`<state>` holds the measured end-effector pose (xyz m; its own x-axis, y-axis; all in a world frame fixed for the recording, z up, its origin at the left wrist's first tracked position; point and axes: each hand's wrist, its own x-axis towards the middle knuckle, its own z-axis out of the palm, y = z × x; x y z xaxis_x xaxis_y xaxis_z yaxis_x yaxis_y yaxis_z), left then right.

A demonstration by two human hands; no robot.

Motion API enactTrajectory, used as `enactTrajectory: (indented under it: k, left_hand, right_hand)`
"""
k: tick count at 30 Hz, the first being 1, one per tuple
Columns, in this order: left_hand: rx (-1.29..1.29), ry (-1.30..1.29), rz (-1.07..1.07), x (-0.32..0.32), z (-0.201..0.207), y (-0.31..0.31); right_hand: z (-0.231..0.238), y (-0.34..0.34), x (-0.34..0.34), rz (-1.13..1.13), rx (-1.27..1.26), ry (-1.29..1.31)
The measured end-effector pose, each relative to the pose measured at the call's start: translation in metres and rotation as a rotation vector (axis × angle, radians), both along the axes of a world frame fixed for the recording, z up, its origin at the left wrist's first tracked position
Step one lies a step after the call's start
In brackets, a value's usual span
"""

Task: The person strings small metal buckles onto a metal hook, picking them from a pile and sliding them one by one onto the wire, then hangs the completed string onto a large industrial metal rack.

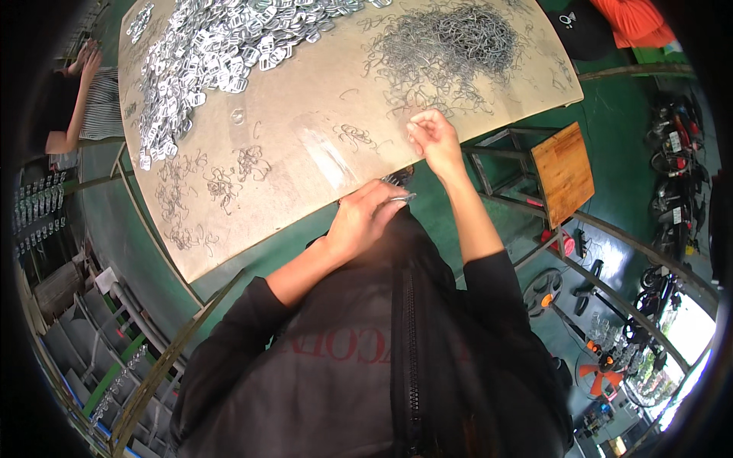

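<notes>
We look down on a broad table with a tan, board-like top (294, 95), and we place everything by it. At the table's near edge, just in front of the dark garment (336, 359) on our body, our left hand (363, 217) grips a small, flat, grey metal piece (405, 197) between thumb and fingers; its end juts out toward the right, and its full shape is hidden. Our right hand (435, 145) is raised over the table's near edge, farther right, its fingers curled toward the thumb; whether the tips meet or pinch a thin wire, we cannot tell. On the table's far left part spreads a heap of bright silver, flat metal buckles with slots (221, 49), and on its far right part lies a tangled mound of thin, dark grey, bent wires (477, 38). A small cluster of loose bent wires (356, 136) lies near the middle of the table's near side, and more bunches (221, 187) sit toward its near left corner. We judge the step in hand to be work on one single metal piece, steadied by the left hand while the right is apart from it. The next move, as we see it, calls for a firm left pinch and a precise right fingertip grip, since the wires look thin and prone to snagging.
</notes>
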<state>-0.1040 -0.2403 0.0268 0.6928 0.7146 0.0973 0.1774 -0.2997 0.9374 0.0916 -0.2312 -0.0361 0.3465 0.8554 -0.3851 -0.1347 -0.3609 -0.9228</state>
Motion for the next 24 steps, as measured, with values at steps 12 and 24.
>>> enactTrajectory:
  k: [12,24]
  left_hand:
    - [0.027,-0.044,-0.022,-0.003,0.005,-0.003]
    - [0.393,0.205,0.442,-0.055,-0.066,0.145]
  right_hand:
    - [0.082,-0.105,-0.067,-0.284,0.288,0.051]
    - [0.084,-0.109,-0.085,-0.282,0.553,-0.192]
